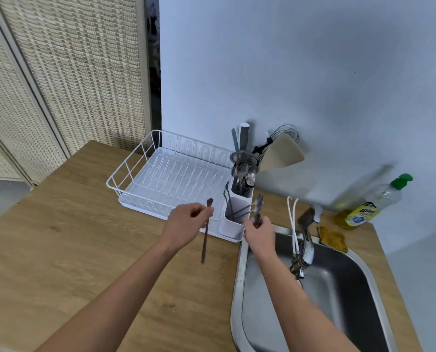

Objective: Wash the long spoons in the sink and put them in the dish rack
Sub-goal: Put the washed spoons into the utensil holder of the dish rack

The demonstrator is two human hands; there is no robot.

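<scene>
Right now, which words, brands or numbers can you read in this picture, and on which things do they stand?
Dish soap bottle, yellow label: a blue slanted brand word, too blurred to read for sure.
Same label, round blue emblem below: text too small to read.
Dish rack, cutlery holder, faucet, sponge: no text visible.
</scene>
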